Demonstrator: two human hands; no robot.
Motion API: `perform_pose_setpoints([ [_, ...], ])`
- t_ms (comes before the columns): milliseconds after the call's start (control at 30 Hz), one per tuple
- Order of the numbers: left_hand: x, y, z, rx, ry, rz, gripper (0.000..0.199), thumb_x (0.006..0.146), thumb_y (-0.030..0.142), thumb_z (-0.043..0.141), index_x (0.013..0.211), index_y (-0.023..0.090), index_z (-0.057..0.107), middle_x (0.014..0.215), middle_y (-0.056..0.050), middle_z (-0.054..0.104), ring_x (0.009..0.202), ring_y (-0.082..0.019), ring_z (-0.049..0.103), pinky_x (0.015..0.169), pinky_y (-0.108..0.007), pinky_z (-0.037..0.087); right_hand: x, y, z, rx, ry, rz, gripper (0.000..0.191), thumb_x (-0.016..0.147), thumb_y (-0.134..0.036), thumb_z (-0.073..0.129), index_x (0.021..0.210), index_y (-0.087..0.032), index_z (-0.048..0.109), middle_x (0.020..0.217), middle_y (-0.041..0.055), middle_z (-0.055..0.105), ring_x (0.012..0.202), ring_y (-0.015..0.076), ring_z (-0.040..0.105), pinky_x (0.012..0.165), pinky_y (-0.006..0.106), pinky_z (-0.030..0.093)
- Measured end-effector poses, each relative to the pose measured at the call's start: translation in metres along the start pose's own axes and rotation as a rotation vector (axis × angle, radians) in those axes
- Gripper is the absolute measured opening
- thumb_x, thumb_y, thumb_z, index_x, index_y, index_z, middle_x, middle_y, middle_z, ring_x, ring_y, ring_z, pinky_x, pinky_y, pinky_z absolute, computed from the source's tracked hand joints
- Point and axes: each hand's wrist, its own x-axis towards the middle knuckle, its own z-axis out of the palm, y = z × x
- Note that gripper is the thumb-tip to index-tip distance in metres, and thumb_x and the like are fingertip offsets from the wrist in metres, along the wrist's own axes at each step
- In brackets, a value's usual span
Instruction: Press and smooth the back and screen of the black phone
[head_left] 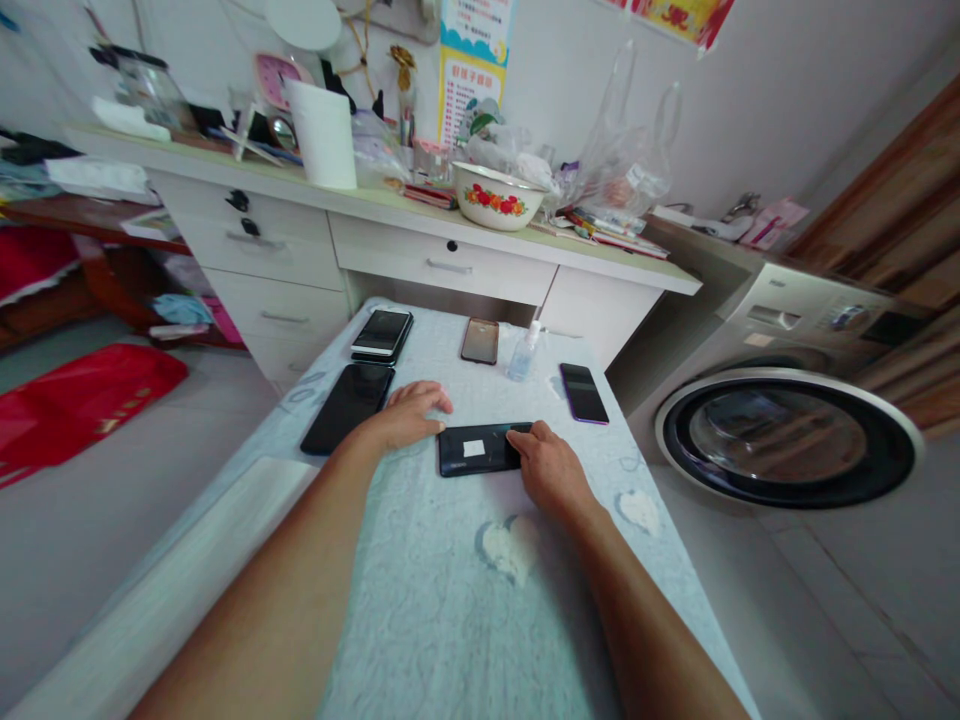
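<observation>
A dark phone [480, 464] with a small white sticker lies sideways, back up, at the middle of the cloth-covered table [450, 600]. My right hand [547, 462] grips its right end, thumb on the back and fingers along the far edge. Just off its left end is my left hand [411, 415], fingers spread and holding nothing. Left of that hand rests a black tablet-like device [349, 408]. Behind it sits a small stack of phones [382, 333]. A brown-edged phone case [480, 341] and a clear spray bottle [523, 352] stand farther back. Another phone [583, 392] lies at the right.
Beyond the table is a white desk [450, 268] with drawers, carrying a flowered enamel bowl [499, 196], a paper roll [322, 135] and plastic bags [626, 165]. A washing machine [787, 330] stands to the right. A red bag [90, 405] lies on the floor at left.
</observation>
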Motion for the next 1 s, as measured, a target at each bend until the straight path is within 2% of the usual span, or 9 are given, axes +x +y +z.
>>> perform_pose_setpoints([
  [167, -0.001, 0.001, -0.001, -0.001, -0.004, -0.01, 0.03, 0.071, 0.026, 0.055, 0.101, 0.029, 0.06, 0.136, 0.001, 0.046, 0.134, -0.021, 0.035, 0.113, -0.036, 0.025, -0.002, 0.005, -0.002, -0.034, -0.014, 0.044, 0.036, 0.098, -0.026, 0.032, 0.118, -0.026, 0.061, 0.098, 0.0076, 0.055, 0.087, 0.0175, 0.056, 0.074, 0.027, 0.036],
  [300, -0.001, 0.001, 0.0, -0.002, -0.005, -0.014, 0.03, 0.071, 0.026, 0.055, 0.1, 0.028, 0.061, 0.138, 0.001, 0.045, 0.135, -0.02, 0.034, 0.114, -0.036, 0.024, -0.002, 0.014, 0.0, -0.053, 0.001, 0.088, 0.038, 0.099, -0.025, 0.03, 0.125, -0.027, 0.057, 0.099, 0.0075, 0.054, 0.084, 0.0168, 0.056, 0.071, 0.027, 0.036],
  [433, -0.001, 0.002, -0.001, 0.005, -0.009, -0.016, 0.028, 0.071, 0.025, 0.055, 0.098, 0.027, 0.062, 0.138, 0.0, 0.046, 0.135, -0.021, 0.034, 0.113, -0.036, 0.025, -0.002, 0.019, 0.004, -0.06, 0.031, 0.106, 0.037, 0.097, -0.021, 0.032, 0.122, -0.026, 0.059, 0.1, 0.0074, 0.054, 0.082, 0.017, 0.056, 0.069, 0.027, 0.035],
  [567, -0.001, 0.004, -0.001, 0.016, -0.014, -0.026, 0.025, 0.072, 0.026, 0.055, 0.095, 0.026, 0.063, 0.14, 0.0, 0.045, 0.136, -0.022, 0.033, 0.113, -0.037, 0.025, -0.001, 0.014, 0.006, -0.046, 0.034, 0.078, 0.039, 0.094, -0.015, 0.033, 0.122, -0.026, 0.058, 0.102, 0.0069, 0.055, 0.084, 0.0178, 0.055, 0.071, 0.027, 0.035],
  [767, 0.0, 0.001, 0.001, 0.002, -0.018, -0.019, 0.021, 0.073, 0.028, 0.054, 0.092, 0.026, 0.064, 0.14, 0.0, 0.044, 0.137, -0.022, 0.032, 0.113, -0.039, 0.024, 0.001, 0.001, 0.005, -0.018, 0.024, -0.02, 0.036, 0.094, -0.015, 0.033, 0.116, -0.026, 0.06, 0.101, 0.0054, 0.056, 0.086, 0.0177, 0.053, 0.073, 0.027, 0.034],
  [1000, -0.001, 0.003, 0.0, 0.007, -0.024, -0.036, 0.02, 0.074, 0.027, 0.054, 0.09, 0.026, 0.066, 0.14, -0.001, 0.044, 0.136, -0.023, 0.032, 0.113, -0.04, 0.023, 0.001, 0.004, 0.006, 0.006, 0.05, -0.014, 0.04, 0.092, -0.013, 0.035, 0.121, -0.027, 0.059, 0.101, 0.0061, 0.056, 0.088, 0.0183, 0.053, 0.075, 0.027, 0.034],
])
